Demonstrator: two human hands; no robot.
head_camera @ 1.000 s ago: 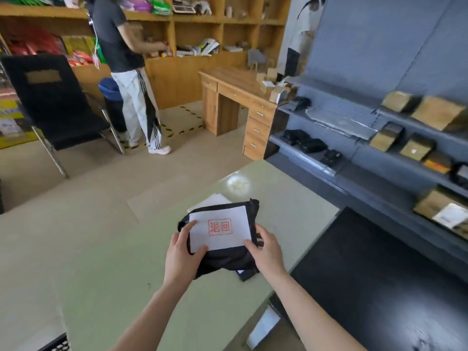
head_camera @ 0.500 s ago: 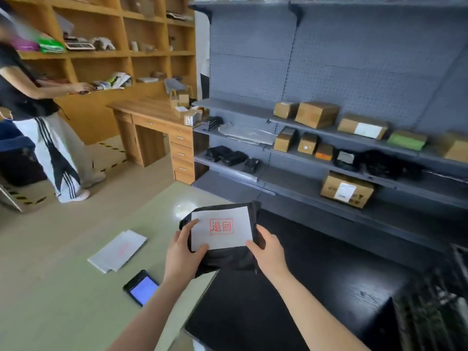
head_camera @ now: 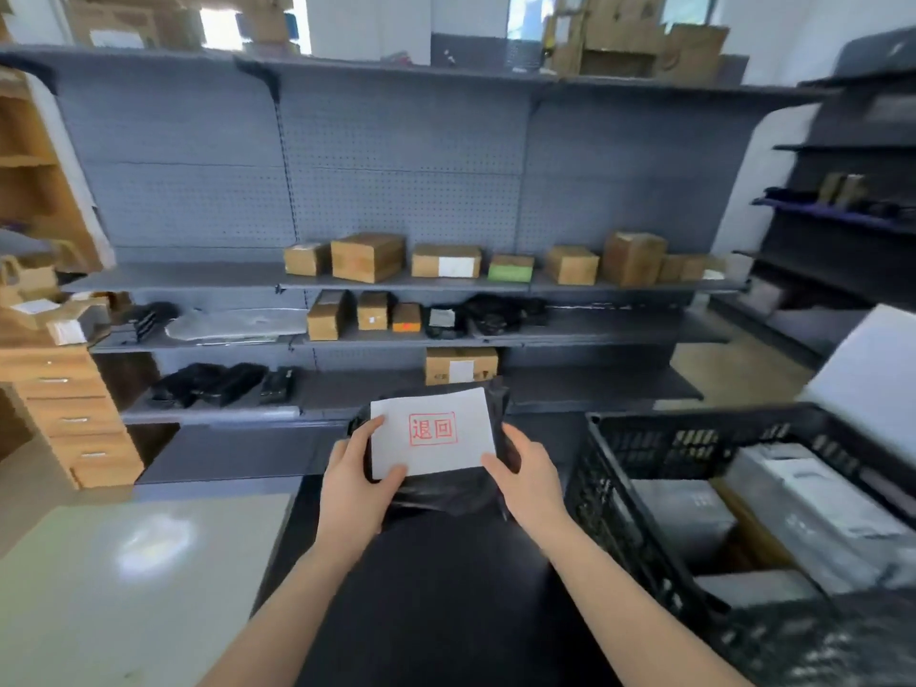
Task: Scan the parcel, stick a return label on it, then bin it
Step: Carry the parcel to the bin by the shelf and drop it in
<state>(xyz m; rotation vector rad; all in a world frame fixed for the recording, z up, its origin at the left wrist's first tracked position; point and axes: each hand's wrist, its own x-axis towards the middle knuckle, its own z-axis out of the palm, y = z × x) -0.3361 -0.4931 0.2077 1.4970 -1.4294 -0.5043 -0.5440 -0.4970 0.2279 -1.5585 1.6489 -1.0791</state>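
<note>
Black plastic mailer parcel (head_camera: pixel 446 493) with white red-stamped return label (head_camera: pixel 432 431) being gripped between left hand (head_camera: pixel 358 483) and right hand (head_camera: pixel 526 477), hovering beside black slatted crate (head_camera: pixel 644 443)

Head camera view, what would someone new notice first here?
Dead centre, both hands, left hand and right hand, hold a black parcel with a white return label stamped in red. To the right sits a black crate holding grey parcels. Behind, grey shelves carry cardboard boxes.
</note>
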